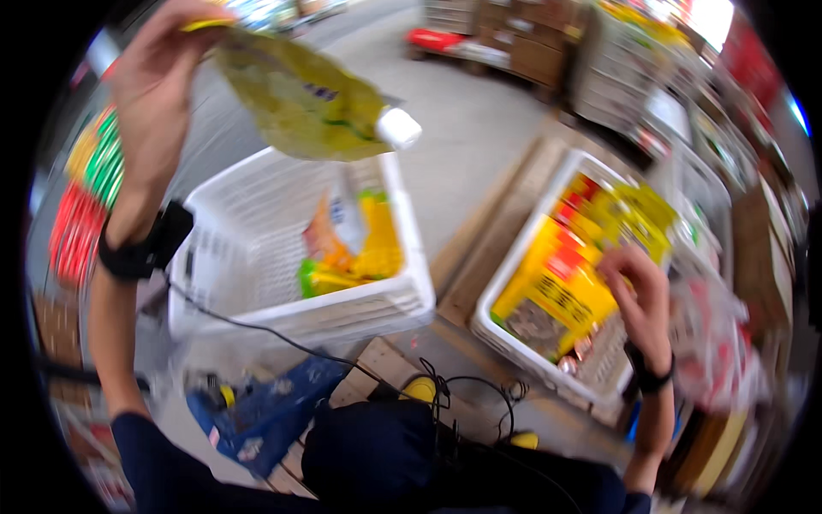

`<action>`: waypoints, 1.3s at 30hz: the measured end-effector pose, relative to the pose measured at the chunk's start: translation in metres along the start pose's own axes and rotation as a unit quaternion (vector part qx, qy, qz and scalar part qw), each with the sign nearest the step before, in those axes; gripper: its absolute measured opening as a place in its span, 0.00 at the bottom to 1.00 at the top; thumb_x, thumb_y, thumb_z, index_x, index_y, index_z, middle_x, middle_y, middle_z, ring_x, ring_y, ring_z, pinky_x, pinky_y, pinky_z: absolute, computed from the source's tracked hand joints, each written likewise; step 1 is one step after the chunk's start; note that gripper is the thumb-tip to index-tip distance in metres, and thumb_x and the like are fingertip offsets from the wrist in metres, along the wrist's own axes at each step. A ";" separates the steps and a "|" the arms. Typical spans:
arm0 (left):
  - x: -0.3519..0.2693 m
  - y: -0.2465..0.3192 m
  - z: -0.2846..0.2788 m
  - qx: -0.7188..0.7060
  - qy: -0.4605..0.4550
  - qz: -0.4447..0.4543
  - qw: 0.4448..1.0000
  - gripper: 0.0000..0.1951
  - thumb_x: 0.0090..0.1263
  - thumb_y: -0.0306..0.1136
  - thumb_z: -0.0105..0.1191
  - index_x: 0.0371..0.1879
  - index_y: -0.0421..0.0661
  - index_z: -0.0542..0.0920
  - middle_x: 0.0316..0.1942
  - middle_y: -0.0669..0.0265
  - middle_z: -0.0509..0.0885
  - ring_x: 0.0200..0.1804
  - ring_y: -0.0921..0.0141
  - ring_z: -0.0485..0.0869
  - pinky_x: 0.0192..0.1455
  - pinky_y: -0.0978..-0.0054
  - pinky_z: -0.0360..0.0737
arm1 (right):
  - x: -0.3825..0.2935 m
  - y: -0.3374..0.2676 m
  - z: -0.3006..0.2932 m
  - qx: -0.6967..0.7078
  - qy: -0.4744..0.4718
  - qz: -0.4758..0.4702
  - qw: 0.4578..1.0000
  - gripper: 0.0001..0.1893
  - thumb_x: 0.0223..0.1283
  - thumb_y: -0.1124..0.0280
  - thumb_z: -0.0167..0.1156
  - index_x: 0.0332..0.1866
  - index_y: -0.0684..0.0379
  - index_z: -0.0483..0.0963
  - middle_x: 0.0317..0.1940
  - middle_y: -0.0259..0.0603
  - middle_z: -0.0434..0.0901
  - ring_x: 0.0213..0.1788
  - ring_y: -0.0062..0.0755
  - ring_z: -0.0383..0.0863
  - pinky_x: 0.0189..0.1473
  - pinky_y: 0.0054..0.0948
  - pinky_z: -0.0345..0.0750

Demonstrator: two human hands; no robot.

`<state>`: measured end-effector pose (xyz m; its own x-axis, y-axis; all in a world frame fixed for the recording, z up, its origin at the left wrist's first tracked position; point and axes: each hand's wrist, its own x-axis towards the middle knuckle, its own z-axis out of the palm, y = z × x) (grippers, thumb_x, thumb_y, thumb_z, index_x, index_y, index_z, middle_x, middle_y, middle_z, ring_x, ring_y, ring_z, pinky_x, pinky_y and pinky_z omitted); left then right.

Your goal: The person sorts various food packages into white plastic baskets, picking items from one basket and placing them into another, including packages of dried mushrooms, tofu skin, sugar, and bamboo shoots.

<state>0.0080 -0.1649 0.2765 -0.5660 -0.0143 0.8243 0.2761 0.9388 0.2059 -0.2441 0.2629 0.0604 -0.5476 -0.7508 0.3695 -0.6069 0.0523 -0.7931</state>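
My left hand (160,58) is raised at the upper left, pinching the end of a yellow-green spouted pouch with a white cap (302,96). The pouch hangs slanted above a white plastic crate (237,186), where several orange and yellow packets (379,238) lie at the right end. On the right, my right hand (636,295) is over a second white crate (514,270), fingers bent, nothing seen in them. Beneath it are a large yellow bag with a red patch (565,270) and more yellow-green pouches (632,215).
A black cable (270,331) runs from my left wrist towards my feet. Wooden pallets (488,218) lie under and beside the right crate. Rolls of red and green packets (80,212) are at the left. A red-and-white plastic bag (709,340) and cartons (761,257) stand at the right.
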 end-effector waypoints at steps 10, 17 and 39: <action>-0.010 0.095 0.185 -0.265 -0.200 -0.103 0.938 0.12 0.61 0.10 0.53 0.32 0.43 0.85 0.41 0.66 0.76 0.47 0.73 0.76 0.53 0.77 0.72 | 0.005 -0.035 0.010 0.023 0.042 -0.190 0.981 0.54 0.51 0.61 0.81 0.78 0.63 0.54 0.72 0.57 0.65 0.76 0.48 0.66 0.76 0.41 0.67; -0.017 0.183 0.270 -0.402 -0.356 0.029 0.843 0.14 0.52 0.12 0.60 0.30 0.46 0.91 0.38 0.67 0.79 0.44 0.70 0.80 0.49 0.72 0.78 | -0.018 0.022 -0.042 0.410 -0.257 0.027 0.875 0.62 0.47 0.70 0.84 0.83 0.63 0.45 0.72 0.51 0.71 0.76 0.37 0.68 0.77 0.37 0.65; -0.105 0.099 0.574 -0.243 -0.516 -0.053 0.820 0.27 0.78 0.56 0.50 0.56 0.44 0.86 0.62 0.52 0.83 0.66 0.56 0.80 0.72 0.62 0.73 | -0.063 0.152 -0.105 0.018 0.403 0.061 0.913 0.14 0.72 0.69 0.66 0.50 0.73 0.84 0.37 0.41 0.91 0.37 0.16 0.85 0.38 0.21 0.82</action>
<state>-0.3515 0.1269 -0.0929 -0.8938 0.4463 -0.0447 0.3174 0.6998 0.6399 -0.3624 0.3869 -0.0324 -0.8650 -0.0113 0.5017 -0.5012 0.0700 -0.8625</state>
